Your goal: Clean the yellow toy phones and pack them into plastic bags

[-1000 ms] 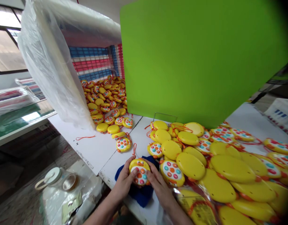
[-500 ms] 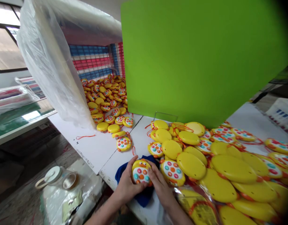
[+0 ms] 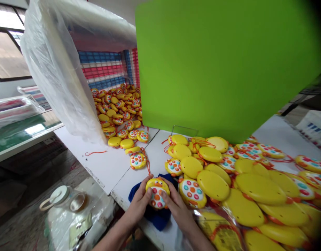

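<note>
Between both hands I hold a yellow duck-shaped toy (image 3: pixel 157 192), its white face with coloured buttons turned up toward me. My left hand (image 3: pixel 140 201) grips its left side, thumb lying on the buttons. My right hand (image 3: pixel 175 203) grips the right side, with its thumb also over the buttons. An orange cord loop (image 3: pixel 148 165) runs up from the toy's top. Beneath it a dark blue cloth (image 3: pixel 159 220) lies at the table edge. Close to my right hand rests another duck toy (image 3: pixel 192 192), button side up, at the border of a large pile (image 3: pixel 215 183).
A big green board (image 3: pixel 215 69) stands behind the pile. Many more toys (image 3: pixel 117 104) fill a plastic-draped bay (image 3: pixel 58 69) at the back left. A few lie on the white table (image 3: pixel 95 141) in front of it. Below left is a lidded bottle (image 3: pixel 69 199).
Both thumbs have moved onto the toy's button face; before, the left thumb lay along its lower edge. The toy has tilted slightly in my hands.
</note>
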`<state>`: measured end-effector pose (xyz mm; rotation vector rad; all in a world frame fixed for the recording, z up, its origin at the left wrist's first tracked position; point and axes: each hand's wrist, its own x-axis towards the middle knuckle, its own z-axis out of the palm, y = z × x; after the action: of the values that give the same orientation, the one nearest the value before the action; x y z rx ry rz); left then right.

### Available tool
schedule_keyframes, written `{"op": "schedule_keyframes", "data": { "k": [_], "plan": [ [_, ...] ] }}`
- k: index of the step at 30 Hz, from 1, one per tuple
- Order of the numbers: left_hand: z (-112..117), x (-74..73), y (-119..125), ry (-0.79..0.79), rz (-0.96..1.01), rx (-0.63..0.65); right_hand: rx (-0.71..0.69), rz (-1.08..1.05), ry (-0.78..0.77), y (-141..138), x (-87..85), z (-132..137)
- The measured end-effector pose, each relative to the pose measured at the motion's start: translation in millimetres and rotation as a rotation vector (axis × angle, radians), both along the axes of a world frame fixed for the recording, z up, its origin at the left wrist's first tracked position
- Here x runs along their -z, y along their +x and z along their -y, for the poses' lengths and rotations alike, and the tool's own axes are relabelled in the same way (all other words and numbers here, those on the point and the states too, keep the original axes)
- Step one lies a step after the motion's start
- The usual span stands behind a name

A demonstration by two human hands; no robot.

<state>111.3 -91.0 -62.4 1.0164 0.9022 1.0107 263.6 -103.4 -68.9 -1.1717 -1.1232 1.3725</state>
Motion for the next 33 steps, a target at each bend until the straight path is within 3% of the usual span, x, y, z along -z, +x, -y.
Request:
{"op": "schedule_keyframes", "data": {
  "k": [6, 9, 11, 13, 14, 17, 19, 21, 23, 24, 28, 30, 33],
  "plan": [
    [-1.0, 1.9, 4.7, -0.020, 0.039, -0.069, 0.012, 0.222, 0.125, 2.9, 6.8, -0.6],
    [-9.6, -1.4, 6.1, -0.027, 0.024, -0.076, 0.039, 0.102, 0.121, -1.0, 16.6, -2.9],
    [-19.5, -13.4, 10.9, 0.035, -0.042, -0.137, 0.010, -0.075, 0.112, -5.2, 22.7, -5.0],
    [-30.9, -35.1, 21.1, 0.183, -0.145, -0.176, -0.061, -0.213, 0.112, -8.6, 26.3, -6.7],
    [-36.7, -48.4, 28.0, 0.292, -0.200, -0.137, -0.098, -0.238, 0.112, -9.4, 27.0, -7.3],
    [-55.0, -85.9, 48.3, 0.729, -0.390, 0.198, -0.140, -0.202, 0.121, -8.5, 26.1, -8.0],
    [-69.6, -97.7, 53.7, 0.955, -0.571, 0.251, -0.136, -0.188, 0.101, -6.7, 25.5, -7.9],
    [-86.8, -93.8, 47.3, 0.992, -0.827, 0.110, -0.117, -0.190, 0.066, -5.4, 25.7, -7.9],
    [-105.0, -77.6, 29.0, 0.822, -1.141, -0.102, -0.112, -0.181, 0.042, -5.1, 25.6, -8.1],
    [-113.5, -67.4, 16.4, 0.744, -1.193, -0.181, -0.118, -0.174, 0.038, -5.3, 25.1, -8.2],
    [-138.0, -34.9, -37.4, 0.538, -1.210, -0.328, -0.137, -0.154, 0.030, -6.0, 21.2, -9.2],
    [-143.9, -29.3, -55.1, 0.475, -1.150, -0.369, -0.136, -0.153, 0.028, -6.3, 19.9, -9.6],
    [-143.7, -30.5, -62.8, 0.408, -0.988, -0.436, -0.128, -0.160, 0.023, -6.6, 20.6, -9.8]
  ]
}}
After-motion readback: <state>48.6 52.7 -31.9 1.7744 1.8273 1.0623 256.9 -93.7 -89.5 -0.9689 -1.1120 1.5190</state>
